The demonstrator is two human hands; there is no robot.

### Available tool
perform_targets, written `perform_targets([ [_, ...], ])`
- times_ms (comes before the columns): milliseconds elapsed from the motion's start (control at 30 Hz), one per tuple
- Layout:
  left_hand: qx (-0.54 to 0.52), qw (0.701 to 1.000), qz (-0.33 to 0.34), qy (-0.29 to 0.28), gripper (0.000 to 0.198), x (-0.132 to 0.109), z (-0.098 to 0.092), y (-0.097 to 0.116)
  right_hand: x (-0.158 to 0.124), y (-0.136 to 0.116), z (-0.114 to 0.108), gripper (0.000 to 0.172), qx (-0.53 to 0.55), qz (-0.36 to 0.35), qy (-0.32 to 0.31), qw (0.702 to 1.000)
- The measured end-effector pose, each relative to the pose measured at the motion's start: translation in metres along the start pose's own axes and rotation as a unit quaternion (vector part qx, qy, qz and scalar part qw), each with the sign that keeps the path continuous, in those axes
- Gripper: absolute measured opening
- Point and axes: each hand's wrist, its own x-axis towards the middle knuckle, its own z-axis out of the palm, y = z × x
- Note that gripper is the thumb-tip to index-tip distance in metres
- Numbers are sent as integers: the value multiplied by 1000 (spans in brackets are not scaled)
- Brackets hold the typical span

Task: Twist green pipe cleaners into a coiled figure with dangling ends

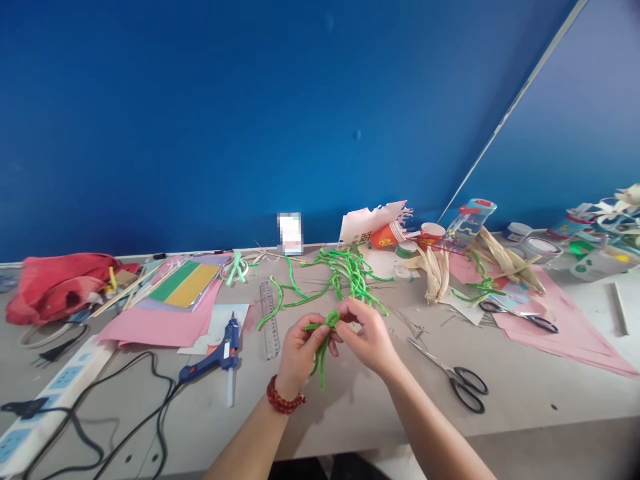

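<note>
Above the front middle of the table, both my hands pinch one small figure of twisted green pipe cleaners [331, 319], with a coiled knot on top and loose strands hanging down. My left hand [303, 350], with a red beaded bracelet [285, 398] on the wrist, grips it from the left between thumb and fingers. On the other side, the thumb and fingers of my right hand [367, 333] close on the knot. Just beyond lies a tangled heap of green pipe cleaners [355, 273], with single strands to its left. A clear ruler [269, 323] rests left of my hands.
Scissors with black handles [463, 385] lie at right, and a second pair [520, 315] sits farther back. On the left are a blue glue gun [220, 353], a white power strip [55, 403] with black cables, and pink paper [155, 328]. Red paper cups [387, 235] stand near the blue wall.
</note>
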Motion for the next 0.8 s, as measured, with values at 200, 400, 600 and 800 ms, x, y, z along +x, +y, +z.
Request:
perform_targets([
  [200, -115, 984, -110, -76, 32, 2, -7, 4, 1, 0, -14, 11, 66, 15, -29, 997],
  [400, -147, 972, -124, -137, 30, 0, -10, 4, 5, -7, -18, 9, -9, -56, -74, 996],
  [600, -157, 970, -83, -164, 21, -2, -9, 3, 3, -14, -17, 11, -51, -68, -67, 994],
  [800, -137, 980, -22, -144, 16, -4, -7, 1, 1, -13, -15, 15, -104, -89, -50, 989],
])
